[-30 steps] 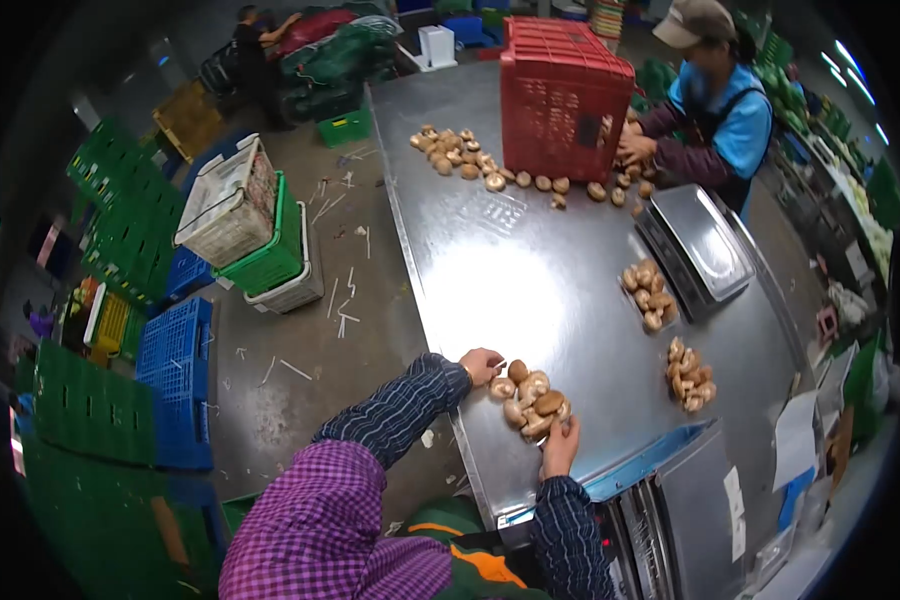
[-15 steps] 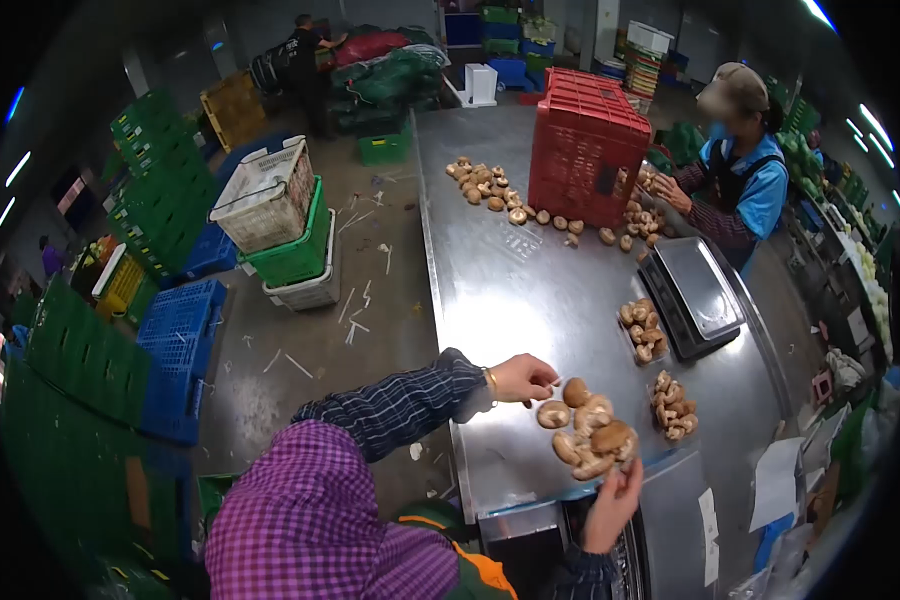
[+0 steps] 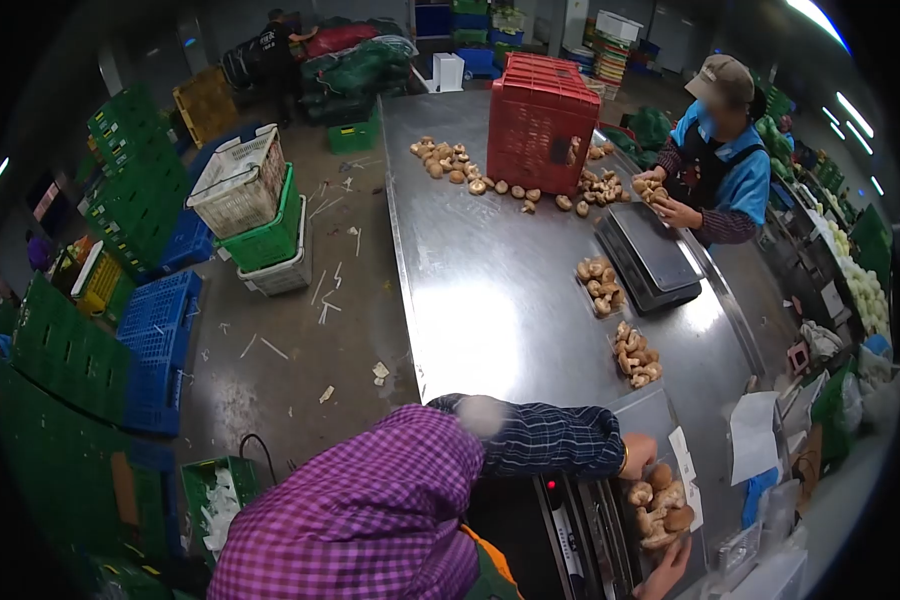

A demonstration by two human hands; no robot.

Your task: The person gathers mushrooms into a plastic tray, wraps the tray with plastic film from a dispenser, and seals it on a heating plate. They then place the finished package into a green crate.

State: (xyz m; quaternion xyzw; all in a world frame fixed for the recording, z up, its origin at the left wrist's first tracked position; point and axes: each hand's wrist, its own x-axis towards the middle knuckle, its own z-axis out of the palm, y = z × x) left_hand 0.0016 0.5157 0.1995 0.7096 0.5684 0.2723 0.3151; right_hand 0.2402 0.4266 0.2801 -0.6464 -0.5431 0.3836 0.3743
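Observation:
A pack of brown shiitake mushrooms (image 3: 660, 508), its tray hardly visible beneath them, is held over the wrapping machine (image 3: 595, 540) at the table's near end. My left hand (image 3: 638, 455) grips the pack's far end with curled fingers. At the near end my right hand (image 3: 667, 572) has its fingers closed on the edge. Farther up the steel table (image 3: 470, 300) lie two more packs of mushrooms, a nearer one (image 3: 637, 355) and a farther one (image 3: 600, 287), beside a weighing scale (image 3: 650, 255).
A red crate (image 3: 542, 125) stands on the table among loose mushrooms (image 3: 445, 160). Across the table a co-worker (image 3: 725, 150) holds mushrooms beside the scale. Stacked crates (image 3: 260, 215) stand on the floor to the left. Paper and plastic (image 3: 755, 440) lie at the right.
Both my hands have moved right and nearer with the mushroom pack, from the table's edge to the wrapping machine. The co-worker's hands have shifted toward the scale with mushrooms.

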